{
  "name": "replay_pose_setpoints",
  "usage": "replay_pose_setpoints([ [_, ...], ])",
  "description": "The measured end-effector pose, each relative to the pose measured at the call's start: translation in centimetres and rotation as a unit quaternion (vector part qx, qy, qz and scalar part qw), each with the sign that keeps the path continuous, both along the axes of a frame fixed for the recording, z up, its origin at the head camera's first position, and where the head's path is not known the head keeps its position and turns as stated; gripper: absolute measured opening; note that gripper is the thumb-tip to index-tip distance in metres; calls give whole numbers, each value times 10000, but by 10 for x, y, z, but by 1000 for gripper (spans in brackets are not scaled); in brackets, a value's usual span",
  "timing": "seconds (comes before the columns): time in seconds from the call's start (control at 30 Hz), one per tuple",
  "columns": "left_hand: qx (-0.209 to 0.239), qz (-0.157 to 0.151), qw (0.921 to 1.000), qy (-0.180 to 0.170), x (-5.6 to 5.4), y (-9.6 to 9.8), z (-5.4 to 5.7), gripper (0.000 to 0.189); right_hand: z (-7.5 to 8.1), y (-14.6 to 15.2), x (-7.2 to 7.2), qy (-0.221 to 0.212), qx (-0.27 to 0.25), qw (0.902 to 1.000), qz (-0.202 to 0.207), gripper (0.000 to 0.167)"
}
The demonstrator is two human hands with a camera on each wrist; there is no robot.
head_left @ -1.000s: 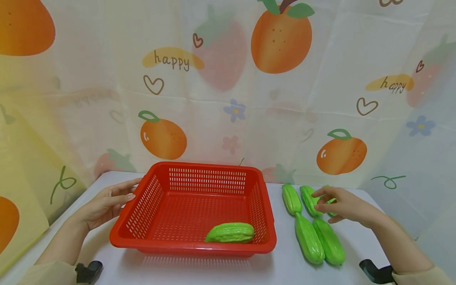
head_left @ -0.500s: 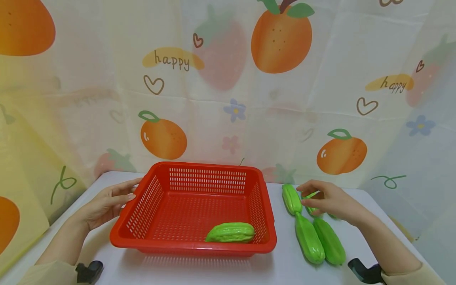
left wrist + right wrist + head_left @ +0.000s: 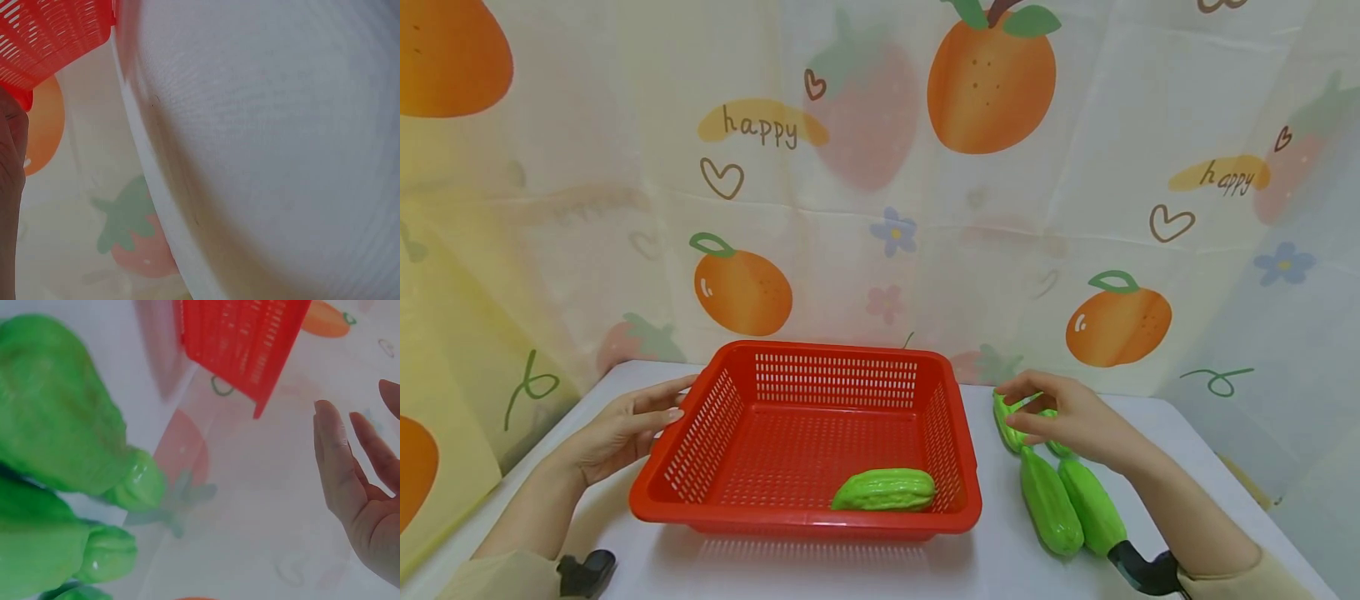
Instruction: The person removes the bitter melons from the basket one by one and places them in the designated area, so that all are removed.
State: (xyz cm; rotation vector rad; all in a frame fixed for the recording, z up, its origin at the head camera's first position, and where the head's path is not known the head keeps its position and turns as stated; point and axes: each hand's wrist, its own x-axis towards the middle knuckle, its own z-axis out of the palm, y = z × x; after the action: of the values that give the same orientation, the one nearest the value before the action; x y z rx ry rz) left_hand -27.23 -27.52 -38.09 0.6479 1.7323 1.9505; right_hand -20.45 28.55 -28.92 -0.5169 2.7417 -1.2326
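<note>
A red plastic basket (image 3: 805,518) stands on the white table, with one ridged green gourd (image 3: 883,490) lying inside at its front right. My left hand (image 3: 621,429) grips the basket's left rim, thumb near the edge; the left wrist view catches only a bit of this hand (image 3: 12,144). To the right of the basket, several green gourds lie together, among them a front gourd (image 3: 1049,508) and a far gourd (image 3: 1003,417). Over the far ones hovers my right hand (image 3: 1067,417), fingers loosely bent and holding nothing. It partly hides them.
A fruit-patterned cloth (image 3: 887,275) hangs right behind the table's back edge. White tabletop (image 3: 820,575) shows in front of the basket. A black strap mount (image 3: 1150,571) at the right wrist overlaps the lower end of one gourd.
My right hand has moved left across the far gourds toward the basket, with nothing in it. The left hand, the basket and the gourd in it have stayed put.
</note>
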Motion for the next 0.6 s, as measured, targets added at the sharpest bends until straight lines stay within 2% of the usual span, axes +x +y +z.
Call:
replay_pose_setpoints([
  [0.37, -116, 97, 9999, 33, 0, 0, -1, 49, 0, -23, 2, -26, -135, 9998, 165, 37],
  [0.6, -67, 87, 9999, 26, -1, 0, -2, 49, -3, -35, -1, 31, -153, 9990, 430, 39],
])
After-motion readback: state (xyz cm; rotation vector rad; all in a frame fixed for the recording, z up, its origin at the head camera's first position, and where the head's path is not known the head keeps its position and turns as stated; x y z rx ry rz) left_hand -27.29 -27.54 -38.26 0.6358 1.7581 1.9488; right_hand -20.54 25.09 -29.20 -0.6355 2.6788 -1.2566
